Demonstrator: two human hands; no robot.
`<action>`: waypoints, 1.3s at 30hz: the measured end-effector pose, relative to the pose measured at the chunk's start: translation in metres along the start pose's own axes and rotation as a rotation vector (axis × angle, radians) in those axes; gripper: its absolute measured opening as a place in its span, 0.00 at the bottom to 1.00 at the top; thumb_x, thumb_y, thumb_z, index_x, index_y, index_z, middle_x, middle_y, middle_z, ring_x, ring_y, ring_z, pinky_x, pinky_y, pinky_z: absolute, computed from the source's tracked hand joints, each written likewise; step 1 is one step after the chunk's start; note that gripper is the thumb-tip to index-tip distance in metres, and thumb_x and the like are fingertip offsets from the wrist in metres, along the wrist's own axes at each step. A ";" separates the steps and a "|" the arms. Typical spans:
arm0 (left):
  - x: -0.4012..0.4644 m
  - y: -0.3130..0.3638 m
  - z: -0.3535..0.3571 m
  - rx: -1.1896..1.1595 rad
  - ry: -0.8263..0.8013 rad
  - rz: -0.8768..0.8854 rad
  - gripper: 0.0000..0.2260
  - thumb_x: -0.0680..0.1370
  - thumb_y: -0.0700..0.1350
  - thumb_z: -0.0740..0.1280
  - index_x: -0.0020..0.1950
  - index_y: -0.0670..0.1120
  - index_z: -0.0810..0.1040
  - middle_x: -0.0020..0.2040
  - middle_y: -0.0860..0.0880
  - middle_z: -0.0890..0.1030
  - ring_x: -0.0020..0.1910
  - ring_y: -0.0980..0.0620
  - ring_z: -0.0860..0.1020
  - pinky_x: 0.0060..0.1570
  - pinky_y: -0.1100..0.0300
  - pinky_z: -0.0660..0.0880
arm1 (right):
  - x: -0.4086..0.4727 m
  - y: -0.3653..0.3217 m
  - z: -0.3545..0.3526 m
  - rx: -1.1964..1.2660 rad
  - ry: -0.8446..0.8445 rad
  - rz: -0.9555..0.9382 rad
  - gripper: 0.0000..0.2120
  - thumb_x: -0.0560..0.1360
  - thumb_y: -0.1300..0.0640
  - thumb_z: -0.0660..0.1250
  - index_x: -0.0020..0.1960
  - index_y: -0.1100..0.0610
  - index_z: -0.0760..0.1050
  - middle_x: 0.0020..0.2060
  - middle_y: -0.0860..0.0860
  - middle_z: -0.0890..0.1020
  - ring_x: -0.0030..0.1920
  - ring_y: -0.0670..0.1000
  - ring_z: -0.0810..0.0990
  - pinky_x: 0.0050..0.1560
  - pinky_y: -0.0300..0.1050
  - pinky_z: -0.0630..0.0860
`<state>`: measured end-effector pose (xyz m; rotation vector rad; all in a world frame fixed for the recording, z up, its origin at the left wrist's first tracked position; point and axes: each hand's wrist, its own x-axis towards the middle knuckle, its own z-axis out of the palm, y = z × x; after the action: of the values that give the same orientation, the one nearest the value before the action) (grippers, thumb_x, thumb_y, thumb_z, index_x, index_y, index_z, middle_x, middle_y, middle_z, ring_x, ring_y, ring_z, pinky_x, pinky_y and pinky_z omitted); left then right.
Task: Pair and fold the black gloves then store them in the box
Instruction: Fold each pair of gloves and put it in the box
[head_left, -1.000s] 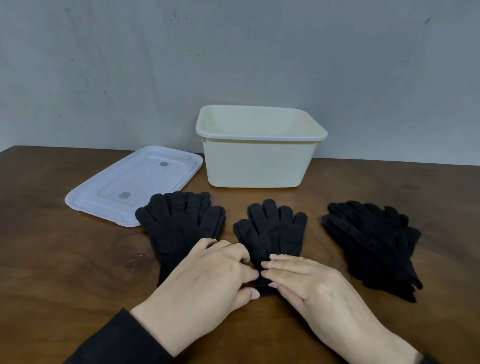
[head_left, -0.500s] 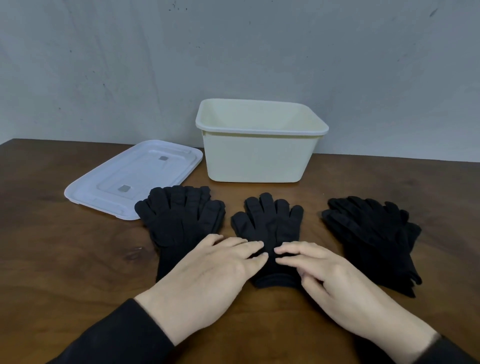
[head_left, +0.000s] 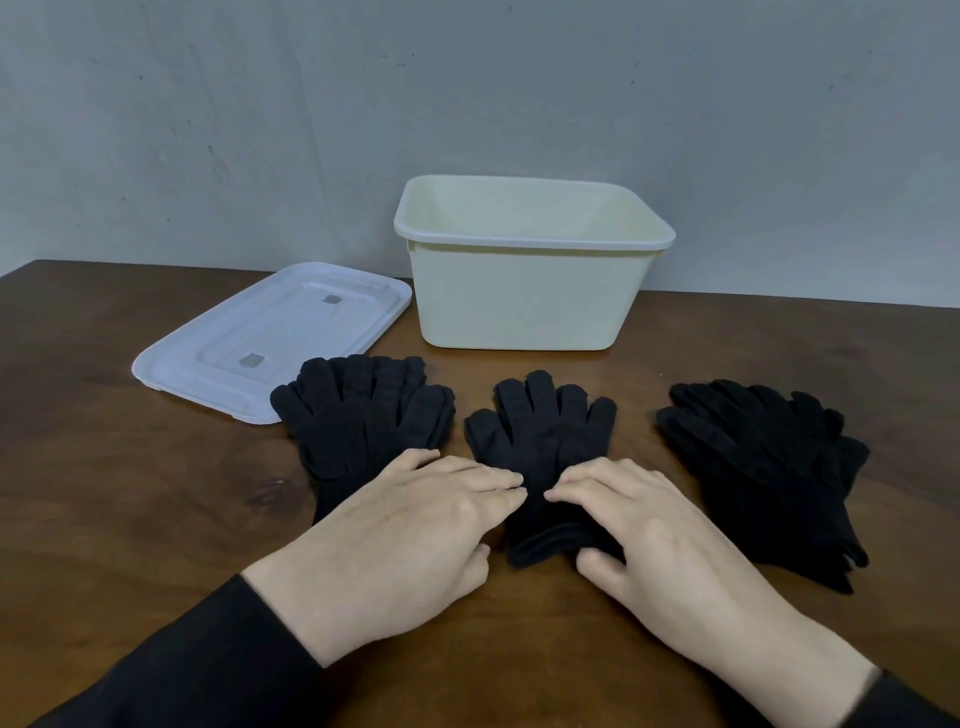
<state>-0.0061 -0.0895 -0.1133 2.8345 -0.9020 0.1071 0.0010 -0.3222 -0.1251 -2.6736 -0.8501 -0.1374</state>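
the left hand lies flat, fingers straight and together, its fingertips pressing the wrist half of the middle pair of black gloves. the right hand mirrors it, fingers extended on the same soft knit fabric, thumb tucked against the ribbed cuff at the near edge; whether the thumb pinches the cuff cannot be told. the two sets of fingertips nearly meet over the glove. both wrists end in black sleeves.

at 11 o'clock from the hands lies a left stack of black gloves, matte knit, stubby fingers pointing away, partly under the left hand. at 2 o'clock lies a thicker right stack of black gloves, splayed and angled.

at 12 o'clock, beyond the gloves, stands the box, cream plastic, smooth, rectangular with rounded corners, open on top. at 10 o'clock its white lid lies flat, glossy, its near corner just beside the left stack. all rest on a dark wooden table with visible grain.
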 end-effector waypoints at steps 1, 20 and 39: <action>0.000 0.002 -0.001 0.003 -0.001 -0.002 0.25 0.81 0.55 0.57 0.78 0.59 0.56 0.77 0.63 0.58 0.75 0.64 0.55 0.72 0.61 0.43 | 0.000 0.000 0.000 0.016 0.022 0.003 0.16 0.74 0.52 0.67 0.61 0.44 0.76 0.58 0.35 0.75 0.57 0.38 0.72 0.60 0.43 0.74; 0.025 0.014 -0.003 -0.073 0.019 -0.333 0.18 0.81 0.60 0.53 0.45 0.53 0.78 0.45 0.57 0.72 0.48 0.58 0.70 0.62 0.57 0.62 | 0.006 0.003 -0.006 0.276 0.180 0.241 0.16 0.74 0.37 0.60 0.31 0.44 0.70 0.39 0.39 0.77 0.47 0.43 0.77 0.52 0.42 0.72; 0.033 0.016 0.011 0.115 0.265 -0.044 0.10 0.71 0.45 0.74 0.51 0.54 0.83 0.53 0.54 0.80 0.54 0.53 0.74 0.51 0.50 0.74 | 0.008 0.006 0.006 -0.009 0.284 0.135 0.02 0.73 0.50 0.72 0.45 0.43 0.82 0.50 0.40 0.75 0.53 0.45 0.74 0.58 0.50 0.66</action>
<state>0.0113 -0.1231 -0.1185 2.8486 -0.7992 0.5304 0.0113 -0.3205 -0.1307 -2.6240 -0.5802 -0.4756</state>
